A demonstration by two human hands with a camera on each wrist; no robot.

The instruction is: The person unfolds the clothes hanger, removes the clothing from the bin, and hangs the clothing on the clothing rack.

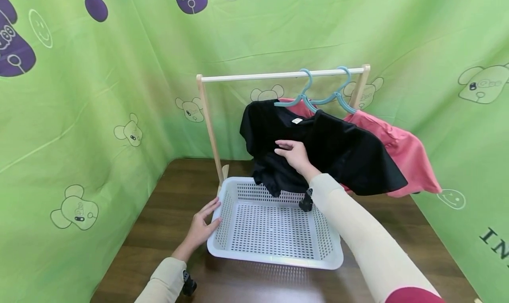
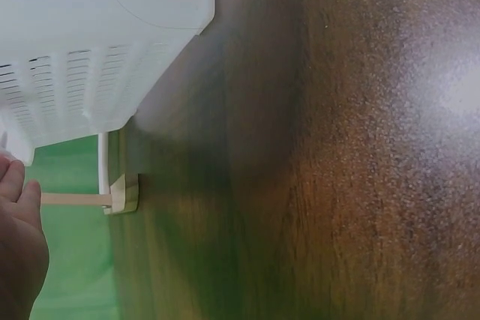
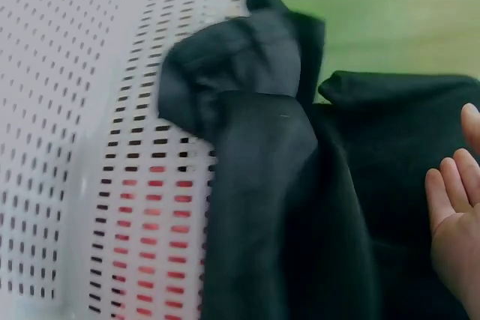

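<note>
A black T-shirt (image 1: 338, 148) hangs on a light-blue hanger (image 1: 306, 89), its lower part drooping over the back rim of a white plastic basket (image 1: 274, 261). In front of the shirt is my right hand (image 1: 295, 156), its fingers relaxed and holding nothing; the right wrist view shows that hand (image 3: 459, 230) beside the dark cloth (image 3: 262, 185). My left hand (image 1: 200, 225) rests with extended fingers at the basket's left rim. In the left wrist view, its fingertips sit right at the basket wall (image 2: 82, 88).
Behind the black shirt, a pink garment (image 1: 409, 155) hangs on a second blue hanger (image 1: 342, 95). Both hangers hook over the white rail (image 1: 246, 77) of a wooden-legged rack. Basket and rack stand on a brown wooden table (image 1: 159, 236), with green printed cloth (image 1: 99, 117) around it.
</note>
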